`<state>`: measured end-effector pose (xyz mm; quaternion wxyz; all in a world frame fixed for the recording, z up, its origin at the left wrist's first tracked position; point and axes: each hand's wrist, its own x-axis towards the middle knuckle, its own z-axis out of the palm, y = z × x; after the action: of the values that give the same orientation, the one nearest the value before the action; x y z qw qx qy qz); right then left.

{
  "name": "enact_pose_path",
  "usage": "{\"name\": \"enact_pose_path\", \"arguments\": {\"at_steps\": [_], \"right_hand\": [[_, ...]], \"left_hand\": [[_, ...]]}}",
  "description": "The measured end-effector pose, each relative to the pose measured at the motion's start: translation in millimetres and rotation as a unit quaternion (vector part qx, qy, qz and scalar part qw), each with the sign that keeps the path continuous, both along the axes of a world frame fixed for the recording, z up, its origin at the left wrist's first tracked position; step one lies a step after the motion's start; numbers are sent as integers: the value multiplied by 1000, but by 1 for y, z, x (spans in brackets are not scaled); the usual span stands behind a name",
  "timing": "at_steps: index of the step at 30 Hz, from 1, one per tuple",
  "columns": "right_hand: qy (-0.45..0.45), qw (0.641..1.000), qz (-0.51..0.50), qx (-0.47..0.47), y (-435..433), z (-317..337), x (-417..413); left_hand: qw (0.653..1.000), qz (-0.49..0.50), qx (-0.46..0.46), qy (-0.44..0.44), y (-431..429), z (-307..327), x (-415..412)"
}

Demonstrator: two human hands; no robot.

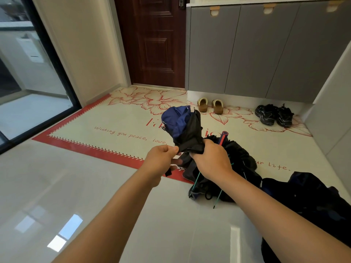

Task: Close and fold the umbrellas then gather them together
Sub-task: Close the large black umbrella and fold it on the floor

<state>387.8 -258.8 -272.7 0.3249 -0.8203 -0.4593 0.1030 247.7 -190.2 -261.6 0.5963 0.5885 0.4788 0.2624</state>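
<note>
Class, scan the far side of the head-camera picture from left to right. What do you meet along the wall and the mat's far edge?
Black-framed glass sliding door → dark brown panelled wooden door → pair of tan slippers → pair of black sneakers.

Thin creased cloth, blue and black, matt, on the held umbrella (187, 130). Black cloth likewise on the floor umbrella (241, 160), with thin green ribs (196, 179). Glossy floor tiles (95, 196), mirroring window light. Smooth printed mat (117, 118). Dark wood door (153, 44), slight sheen. Matt grey cabinet fronts (256, 50).
</note>
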Motion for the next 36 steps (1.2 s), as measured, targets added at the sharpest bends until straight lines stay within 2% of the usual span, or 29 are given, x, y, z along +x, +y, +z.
{"name": "enact_pose_path", "arguments": {"at_steps": [5,9,11,15,19,24,31,36], "right_hand": [[229,972,46,36,2,-1,-8],[328,941,84,18,-5,1,-10],[315,943,106,4,-9,1,-10],[121,986,111,-14,-9,3,-7],[17,994,110,0,-13,-8,-26],[-72,997,0,-28,-14,-18,-30],[-27,999,34,21,-12,-5,-20],[149,985,69,43,-4,1,-13]], "left_hand": [[998,-18,-39,-56,3,1,-7],[990,-35,-65,-123,2,-3,-10],[989,-23,-65,-128,2,-4,-10],[994,32,-25,-103,-5,-5,-1],[994,63,10,-88,-16,-7,9],[995,35,0,-91,-19,-4,13],[994,-25,-11,-104,0,1,0],[990,-44,-6,-133,7,4,-8]]}}
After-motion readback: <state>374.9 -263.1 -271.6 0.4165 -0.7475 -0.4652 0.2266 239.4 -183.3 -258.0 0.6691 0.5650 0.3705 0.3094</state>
